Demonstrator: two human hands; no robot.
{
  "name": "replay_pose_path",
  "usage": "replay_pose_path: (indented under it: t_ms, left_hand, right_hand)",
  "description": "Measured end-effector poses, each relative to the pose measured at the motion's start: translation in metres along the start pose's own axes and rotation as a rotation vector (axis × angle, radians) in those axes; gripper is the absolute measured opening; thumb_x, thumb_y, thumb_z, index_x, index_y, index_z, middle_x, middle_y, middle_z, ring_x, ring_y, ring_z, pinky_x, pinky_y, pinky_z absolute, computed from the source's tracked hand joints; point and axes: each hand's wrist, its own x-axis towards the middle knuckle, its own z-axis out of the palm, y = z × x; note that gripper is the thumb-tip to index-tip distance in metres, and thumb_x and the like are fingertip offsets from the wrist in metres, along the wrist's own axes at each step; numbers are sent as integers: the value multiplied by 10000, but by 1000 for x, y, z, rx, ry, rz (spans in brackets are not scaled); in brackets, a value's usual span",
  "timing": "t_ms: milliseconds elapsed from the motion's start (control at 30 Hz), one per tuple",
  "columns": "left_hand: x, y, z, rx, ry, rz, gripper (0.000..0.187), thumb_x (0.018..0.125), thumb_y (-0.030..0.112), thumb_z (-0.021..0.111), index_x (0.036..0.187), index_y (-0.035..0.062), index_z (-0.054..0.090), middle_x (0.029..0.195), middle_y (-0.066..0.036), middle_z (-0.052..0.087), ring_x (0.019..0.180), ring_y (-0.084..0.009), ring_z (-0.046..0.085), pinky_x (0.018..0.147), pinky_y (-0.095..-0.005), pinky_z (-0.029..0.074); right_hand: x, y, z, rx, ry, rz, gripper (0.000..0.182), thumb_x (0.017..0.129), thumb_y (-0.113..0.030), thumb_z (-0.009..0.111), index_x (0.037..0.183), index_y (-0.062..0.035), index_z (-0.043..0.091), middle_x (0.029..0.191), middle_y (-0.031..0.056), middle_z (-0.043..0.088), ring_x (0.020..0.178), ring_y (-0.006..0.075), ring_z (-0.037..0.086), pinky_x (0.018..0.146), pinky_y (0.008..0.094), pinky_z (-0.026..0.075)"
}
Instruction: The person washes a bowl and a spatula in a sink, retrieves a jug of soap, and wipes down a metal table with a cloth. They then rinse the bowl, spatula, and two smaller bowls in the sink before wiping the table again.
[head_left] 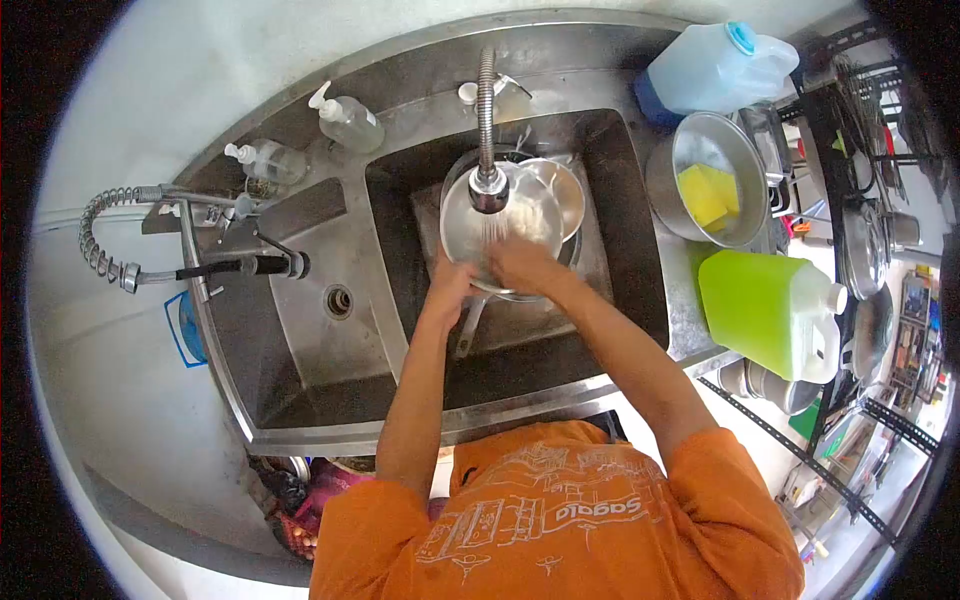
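Observation:
In the head view, my left hand [455, 281] grips the near-left rim of a round metal bowl [462, 225] in the large sink basin. My right hand [524, 266] is over the bowl's near side, smeared by motion, so its fingers and anything in them cannot be made out. Water streams into the bowl from a flexible-neck faucet [488, 190] straight above. Something whitish, perhaps foam, shows inside the bowl beside my right hand. Behind it sits another metal bowl [568, 198], partly covered, and a flat metal handle [471, 328] sticks out below.
Left of the basin is a smaller sink with a drain [340, 301] and a spring-hose sprayer [115, 262]. Two pump bottles [350, 122] stand behind. On the right are a metal pot [664, 190] holding yellow sponges [708, 194], a blue jug [712, 72] and a green jug [757, 312].

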Motion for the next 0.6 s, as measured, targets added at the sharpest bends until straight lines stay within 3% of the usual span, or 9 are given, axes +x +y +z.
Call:
replay_pose_path:
  t_ms: [100,133,233,267,367,400,467,533,600]
  left_hand:
    - [-3,9,-1,3,25,-7,740,744,-58,426,1443,65,216,1336,-205,443,1142,-336,562,779,-421,582]
    - [-4,13,1,-13,49,-3,752,748,-67,422,1454,69,202,1351,-206,430,1185,-345,536,836,-438,567]
    - [29,-21,9,185,138,215,796,745,-95,437,1477,54,165,1366,-222,417,1306,-354,409,1025,-455,403]
    - [42,-28,12,237,164,268,807,746,-100,446,1483,48,153,1371,-229,412,1335,-358,374,1074,-456,349]
    - [56,-27,13,459,234,360,815,761,-97,482,1488,27,135,1389,-255,377,1342,-387,343,1123,-441,257]
    - [53,-24,16,608,273,424,810,767,-93,492,1486,23,136,1398,-263,357,1326,-402,358,1116,-441,269]
    - [46,-20,25,876,321,497,773,789,-79,521,1473,12,173,1427,-282,274,1260,-449,398,1098,-453,297]
    - [55,-20,20,937,235,494,787,798,-57,556,1474,12,159,1442,-280,244,1256,-445,410,1086,-452,307]
    - [63,-15,22,1026,177,579,821,825,21,634,1475,16,134,1441,-275,271,1263,-423,429,1082,-435,314]
  right_hand:
    - [-1,25,47,330,303,-332,307,908,-287,495,1126,-150,661,1200,215,582,1052,377,600,891,503,465]
    - [-12,22,19,170,62,-20,345,959,-339,432,1153,-161,656,1235,223,563,1080,395,582,938,502,441]
    - [-4,19,10,-33,-39,22,389,978,-373,416,1200,-133,627,1259,231,554,1099,418,569,955,489,435]
    - [7,17,31,381,104,59,385,967,-370,433,1136,-105,655,1186,231,598,1072,400,586,955,478,436]
    - [-2,41,42,856,216,-96,490,968,-410,425,1034,13,663,1005,236,666,939,378,646,848,440,487]
    - [-14,52,25,763,180,154,417,956,-361,506,1055,15,655,999,218,671,973,341,643,871,420,486]
    - [3,113,84,624,710,362,374,924,-305,604,1161,-15,602,924,210,673,960,320,650,867,409,496]
    - [15,158,111,602,1063,785,494,861,-256,685,1276,-63,497,936,213,668,977,323,644,885,395,501]
    - [18,172,100,1051,748,1029,574,830,-253,697,1308,-66,441,942,214,669,889,309,669,796,382,541]
